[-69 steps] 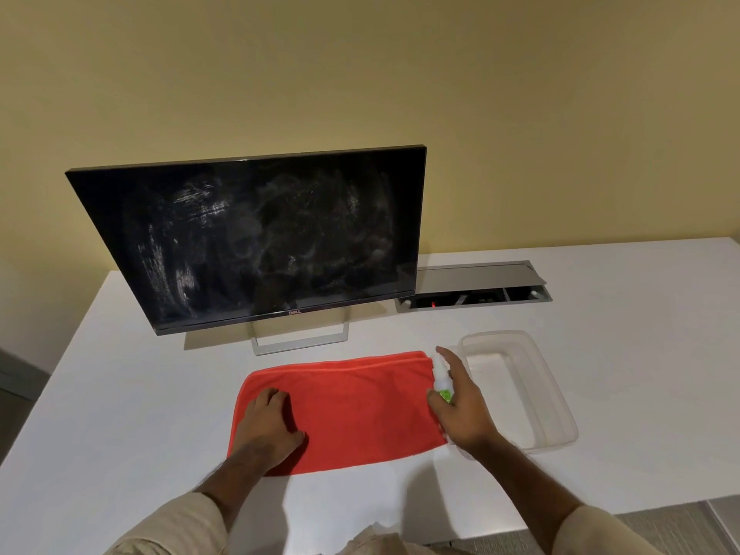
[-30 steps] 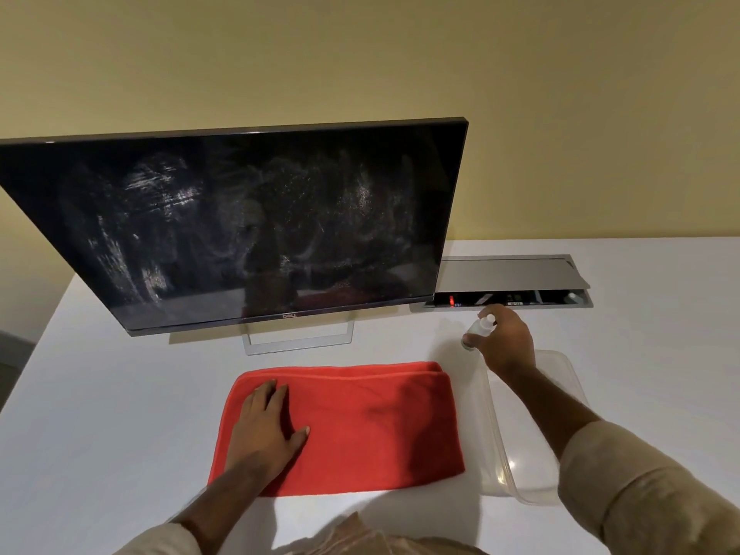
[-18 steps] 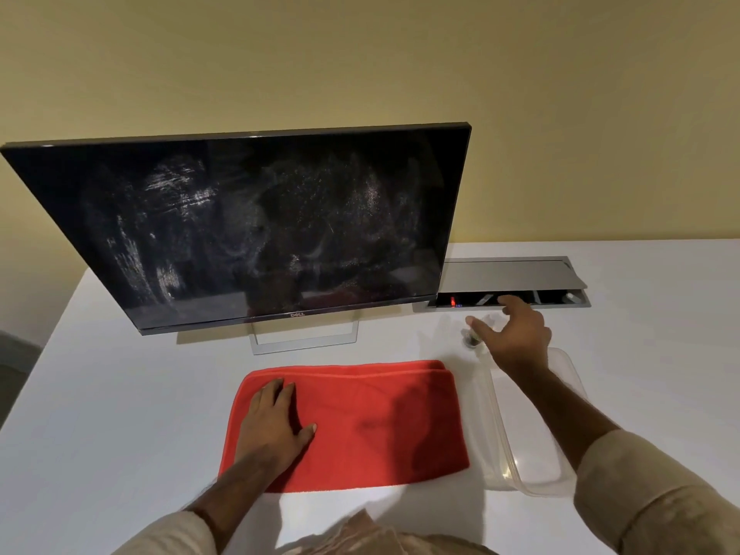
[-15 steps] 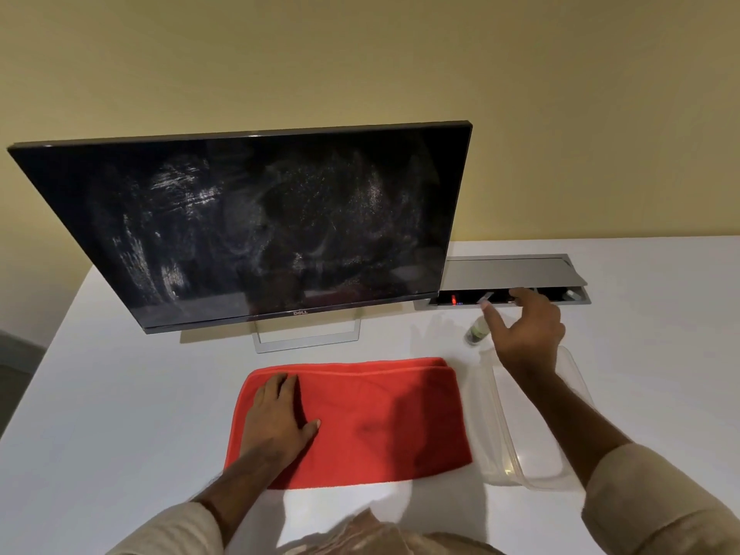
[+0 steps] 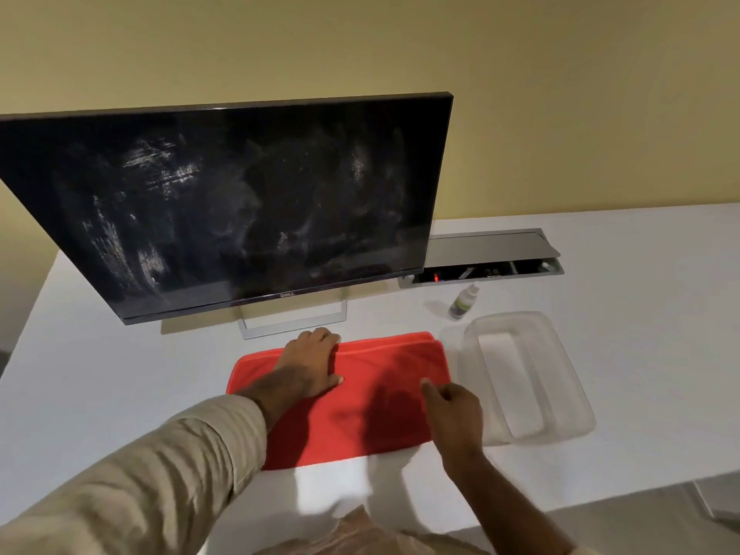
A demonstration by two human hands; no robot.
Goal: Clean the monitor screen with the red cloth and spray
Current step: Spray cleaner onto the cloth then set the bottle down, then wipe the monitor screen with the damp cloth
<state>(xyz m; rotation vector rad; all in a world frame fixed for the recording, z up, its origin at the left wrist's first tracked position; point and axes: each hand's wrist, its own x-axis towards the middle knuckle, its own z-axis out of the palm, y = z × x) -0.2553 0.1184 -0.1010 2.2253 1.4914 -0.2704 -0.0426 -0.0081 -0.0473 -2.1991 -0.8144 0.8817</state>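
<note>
Red cloth (image 5: 360,398) is lying folded near the table (image 5: 100,394) front edge, long axis left-right, just below both hands. Left hand (image 5: 312,364) is pressing flat at its far edge; right hand (image 5: 452,410), loosely curled & empty, is hovering over its right end. Spray bottle (image 5: 462,300) is standing farther back w/ monitor (image 5: 240,210) behind

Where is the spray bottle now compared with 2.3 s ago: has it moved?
Yes. The spray bottle left the right hand at the red cloth and now stands farther back, near the desk cable box.

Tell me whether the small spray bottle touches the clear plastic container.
Apart. The head view shows bare white table between the small spray bottle and the clear plastic container rim.
</note>
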